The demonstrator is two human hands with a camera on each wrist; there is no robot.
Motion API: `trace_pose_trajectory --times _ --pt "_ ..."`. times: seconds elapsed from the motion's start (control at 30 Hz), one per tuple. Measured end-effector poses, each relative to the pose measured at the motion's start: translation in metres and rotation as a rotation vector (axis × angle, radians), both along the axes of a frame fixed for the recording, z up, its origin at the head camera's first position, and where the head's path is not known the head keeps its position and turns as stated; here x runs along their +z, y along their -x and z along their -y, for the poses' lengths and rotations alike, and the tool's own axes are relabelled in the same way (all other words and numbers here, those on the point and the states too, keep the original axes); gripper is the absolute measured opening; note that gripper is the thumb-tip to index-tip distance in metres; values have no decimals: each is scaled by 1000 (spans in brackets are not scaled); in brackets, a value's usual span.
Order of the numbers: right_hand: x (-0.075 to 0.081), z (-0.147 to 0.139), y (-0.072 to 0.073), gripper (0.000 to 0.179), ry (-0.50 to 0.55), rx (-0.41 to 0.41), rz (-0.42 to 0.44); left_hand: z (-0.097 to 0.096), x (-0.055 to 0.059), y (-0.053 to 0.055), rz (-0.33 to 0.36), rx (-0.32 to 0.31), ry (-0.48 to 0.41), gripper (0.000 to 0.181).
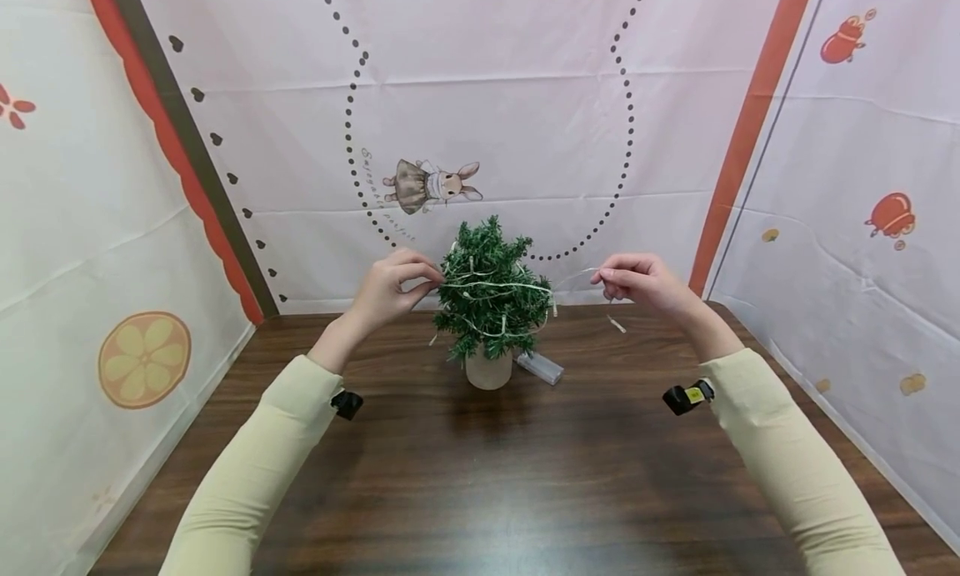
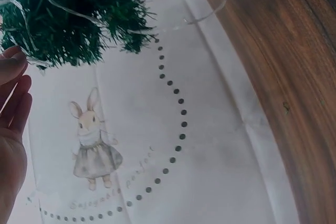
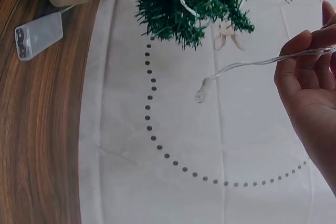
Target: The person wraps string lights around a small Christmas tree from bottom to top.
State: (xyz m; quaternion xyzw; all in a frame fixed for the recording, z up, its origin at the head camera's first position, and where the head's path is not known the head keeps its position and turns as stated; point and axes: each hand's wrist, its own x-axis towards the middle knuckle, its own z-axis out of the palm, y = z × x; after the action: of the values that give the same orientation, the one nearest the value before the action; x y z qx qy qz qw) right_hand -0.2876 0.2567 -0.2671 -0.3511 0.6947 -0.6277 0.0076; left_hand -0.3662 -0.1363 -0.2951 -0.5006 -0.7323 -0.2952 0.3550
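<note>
A small artificial Christmas tree [image 1: 491, 297] in a pale round pot stands upright at the table's back, with a clear-wired string of lights [image 1: 487, 285] wound around its branches. At the tree's left side, my left hand [image 1: 396, 286] pinches the light wire against the foliage. Off to the right, apart from the tree, my right hand [image 1: 637, 281] pinches the free end of the string between thumb and fingers. A wire runs from there back to the branches, and one end bulb [image 3: 200, 96] dangles below that hand. Behind the tree, the wire's path is hidden.
A translucent battery box [image 1: 540, 368] lies on the table right beside the pot. The dark wood table [image 1: 480, 484] meets white printed cloth walls [image 1: 495, 126] at the back and both sides. Each sleeve cuff carries a black wrist camera [image 1: 681, 398].
</note>
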Motion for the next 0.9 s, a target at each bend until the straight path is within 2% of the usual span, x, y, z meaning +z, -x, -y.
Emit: trace_pose_trajectory --times 0.13,0.4,0.53,0.63,0.7,0.9 --pt "-1 -9 0 23 23 -28 23 -5 4 -5 -19 -5 23 16" --pt "-5 -22 2 22 80 -62 80 -9 10 -11 -39 30 40 17" --pt "-5 -24 4 22 103 -63 96 -16 14 -21 -68 -8 -12 13" --pt "-4 -24 5 23 106 -77 105 -27 23 -31 -90 -36 -55 10" --pt "-3 -24 5 24 104 -88 107 -36 31 -37 -81 -48 -63 10" --pt "0 -22 6 26 108 -88 95 -68 52 -49 14 -13 -26 14"
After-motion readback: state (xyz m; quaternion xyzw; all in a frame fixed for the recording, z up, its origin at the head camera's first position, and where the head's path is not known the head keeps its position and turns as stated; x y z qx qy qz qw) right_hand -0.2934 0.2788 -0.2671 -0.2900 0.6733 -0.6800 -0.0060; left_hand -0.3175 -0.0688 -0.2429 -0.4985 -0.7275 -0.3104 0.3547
